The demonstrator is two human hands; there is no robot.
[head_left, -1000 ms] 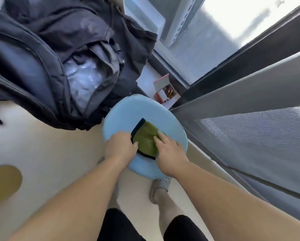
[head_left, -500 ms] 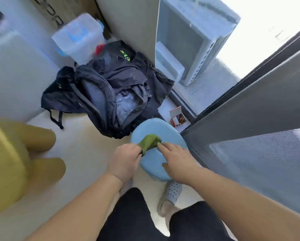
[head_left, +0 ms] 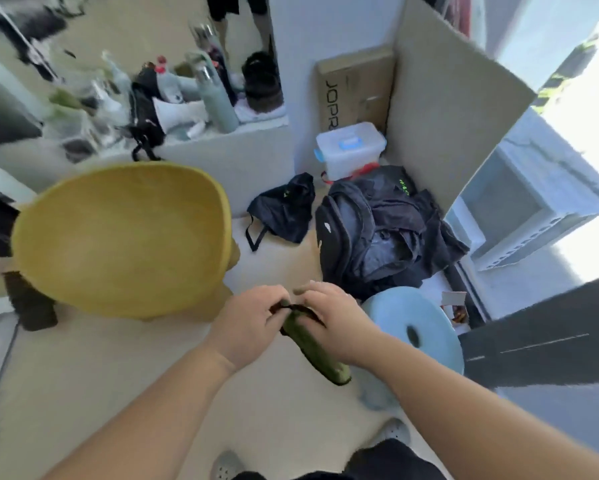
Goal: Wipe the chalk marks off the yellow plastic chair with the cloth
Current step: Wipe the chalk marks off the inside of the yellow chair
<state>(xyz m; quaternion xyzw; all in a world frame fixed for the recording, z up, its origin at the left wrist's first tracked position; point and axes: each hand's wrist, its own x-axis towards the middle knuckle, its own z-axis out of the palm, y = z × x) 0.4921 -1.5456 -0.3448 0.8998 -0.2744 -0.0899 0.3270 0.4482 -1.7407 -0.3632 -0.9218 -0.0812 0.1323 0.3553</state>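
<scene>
both hands meet in front of the body, off every surface. the left hand [head_left: 248, 325] and the right hand [head_left: 336, 322] each have fingers closed on the top edge of the green cloth [head_left: 312, 344], which hangs down between them in a loose roll, apparently being folded into a pad before wiping. the yellow plastic chair [head_left: 121, 237] stands to the left, just beyond the left hand, its seat facing up and untouched; the view is too blurred to show any chalk marks. a light blue stool [head_left: 416, 327] sits just right of the hands. a black backpack [head_left: 377, 233] and a small black bag [head_left: 284, 209] lie on the floor beyond, but neither blocks the reach to the chair.
</scene>
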